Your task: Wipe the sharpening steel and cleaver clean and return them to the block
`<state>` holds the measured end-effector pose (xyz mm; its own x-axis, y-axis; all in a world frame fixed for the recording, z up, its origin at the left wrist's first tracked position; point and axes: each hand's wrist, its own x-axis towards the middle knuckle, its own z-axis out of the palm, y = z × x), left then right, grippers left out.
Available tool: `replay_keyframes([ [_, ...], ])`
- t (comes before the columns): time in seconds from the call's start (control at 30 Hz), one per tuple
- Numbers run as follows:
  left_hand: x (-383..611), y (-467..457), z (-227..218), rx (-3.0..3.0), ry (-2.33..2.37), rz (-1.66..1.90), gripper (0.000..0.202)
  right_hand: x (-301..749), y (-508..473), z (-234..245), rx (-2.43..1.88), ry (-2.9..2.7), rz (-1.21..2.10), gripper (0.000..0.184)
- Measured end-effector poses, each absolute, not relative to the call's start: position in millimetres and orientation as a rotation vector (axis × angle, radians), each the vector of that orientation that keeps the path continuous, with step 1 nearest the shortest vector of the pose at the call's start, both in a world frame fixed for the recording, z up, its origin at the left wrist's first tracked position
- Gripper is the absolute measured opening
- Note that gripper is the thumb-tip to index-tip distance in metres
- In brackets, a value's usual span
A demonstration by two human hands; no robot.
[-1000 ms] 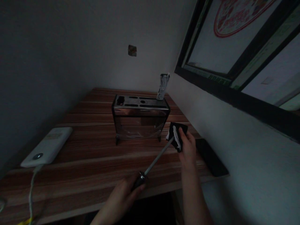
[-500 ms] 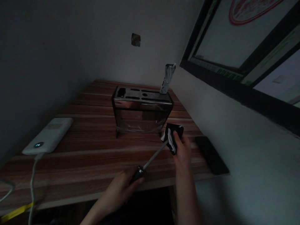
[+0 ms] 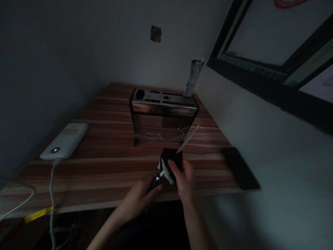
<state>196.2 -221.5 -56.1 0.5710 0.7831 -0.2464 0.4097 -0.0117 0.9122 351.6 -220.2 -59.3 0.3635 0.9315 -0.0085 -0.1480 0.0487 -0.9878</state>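
My left hand [image 3: 137, 200] is closed round the dark handle of a sharpening rod [image 3: 187, 139], whose thin metal shaft points up and right toward the knife block. My right hand [image 3: 183, 180] pinches a folded black-and-white cloth [image 3: 170, 164] wrapped round the shaft close to the handle. Both hands hover over the front edge of the wooden table [image 3: 104, 163]. A metal knife block [image 3: 163, 116] with empty slots stands behind them, and a foil-wrapped object [image 3: 193, 77] sticks up at its right end.
A white power bank [image 3: 65, 140] lies at the left with a cable [image 3: 53, 187] running off the front edge. A dark phone [image 3: 240, 168] lies at the table's right edge by the wall. A dark-framed window [image 3: 267, 52] is on the right.
My right hand has slid the cloth down the rod from its tip to near the handle, baring the upper shaft. The view has shifted down and left.
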Motion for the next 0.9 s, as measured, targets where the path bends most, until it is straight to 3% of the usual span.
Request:
replay_keyframes([
  [0.9,195,-221,-59,1.747,1.012,0.443,0.027,338,-238,-62,-1.257,-0.850,1.034,0.033],
])
